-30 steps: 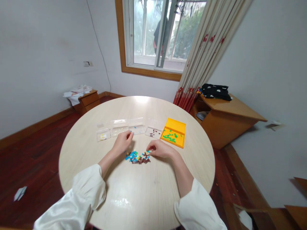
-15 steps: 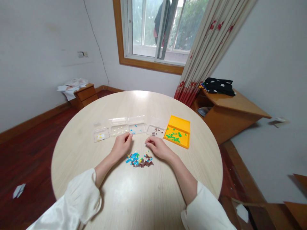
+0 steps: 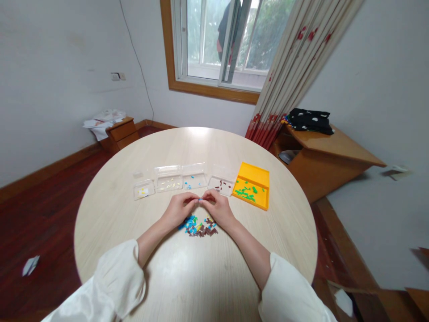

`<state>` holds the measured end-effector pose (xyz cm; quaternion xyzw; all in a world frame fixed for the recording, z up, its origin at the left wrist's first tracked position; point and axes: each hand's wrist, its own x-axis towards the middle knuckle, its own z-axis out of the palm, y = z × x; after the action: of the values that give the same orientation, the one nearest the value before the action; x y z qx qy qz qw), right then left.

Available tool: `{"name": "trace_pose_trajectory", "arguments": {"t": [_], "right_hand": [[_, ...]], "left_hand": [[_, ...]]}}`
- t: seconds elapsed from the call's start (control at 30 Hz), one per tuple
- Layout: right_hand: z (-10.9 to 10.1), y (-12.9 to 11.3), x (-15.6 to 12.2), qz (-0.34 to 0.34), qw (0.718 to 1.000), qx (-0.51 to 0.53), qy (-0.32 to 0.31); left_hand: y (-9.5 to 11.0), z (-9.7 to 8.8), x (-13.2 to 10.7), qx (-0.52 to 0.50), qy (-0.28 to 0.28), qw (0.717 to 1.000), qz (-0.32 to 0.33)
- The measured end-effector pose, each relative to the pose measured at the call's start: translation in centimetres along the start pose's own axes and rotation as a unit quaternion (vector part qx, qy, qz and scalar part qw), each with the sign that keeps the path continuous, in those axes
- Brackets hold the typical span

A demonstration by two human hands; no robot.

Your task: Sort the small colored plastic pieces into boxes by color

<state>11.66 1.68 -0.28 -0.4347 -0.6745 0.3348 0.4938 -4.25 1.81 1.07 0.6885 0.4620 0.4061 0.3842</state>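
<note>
My left hand (image 3: 178,209) and my right hand (image 3: 216,208) meet fingertip to fingertip above a small pile of blue, brown and yellow bricks (image 3: 198,226) on the round table (image 3: 157,264). Both pinch one tiny blue piece (image 3: 200,200) between them. Just beyond the hands stands a row of clear plastic boxes (image 3: 169,180), each with a few small pieces inside, and to their right an orange tray (image 3: 253,191) holding green pieces.
A wooden desk (image 3: 330,152) with dark folded cloth stands right of the table. A small cabinet (image 3: 120,132) with papers is at the back left. A curtain (image 3: 295,62) hangs by the window.
Both hands have come together over the pile and now pinch a blue piece between them; a second ago they were apart, the left near the clear boxes, the right at the pile.
</note>
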Motion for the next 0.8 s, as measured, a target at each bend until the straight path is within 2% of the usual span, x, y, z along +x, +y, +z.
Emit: {"name": "trace_pose_trajectory", "arguments": {"t": [0.3,0.4,0.47,0.6,0.7,0.8], "right_hand": [[0.0,-0.2,-0.1,-0.022,0.999,-0.031,0.008],[0.0,-0.1,-0.1,-0.053,0.996,-0.065,-0.009],[0.0,-0.2,-0.2,-0.082,0.991,-0.094,-0.046],[0.0,-0.7,-0.4,-0.129,0.973,-0.129,-0.143],[-0.2,-1.5,-0.5,-0.134,0.963,-0.134,-0.19],[-0.3,-2.2,-0.7,-0.13,0.956,-0.138,-0.223]], "left_hand": [[0.0,-0.1,0.5,-0.11,0.023,0.992,-0.051],[0.3,-0.5,0.7,-0.147,0.053,0.985,-0.071],[0.3,-0.7,0.9,-0.181,0.085,0.976,-0.085],[0.2,-1.2,1.3,-0.3,0.134,0.935,-0.134],[0.3,-1.7,1.4,-0.387,0.134,0.895,-0.176],[0.6,-2.1,1.4,-0.422,0.136,0.874,-0.199]]}}
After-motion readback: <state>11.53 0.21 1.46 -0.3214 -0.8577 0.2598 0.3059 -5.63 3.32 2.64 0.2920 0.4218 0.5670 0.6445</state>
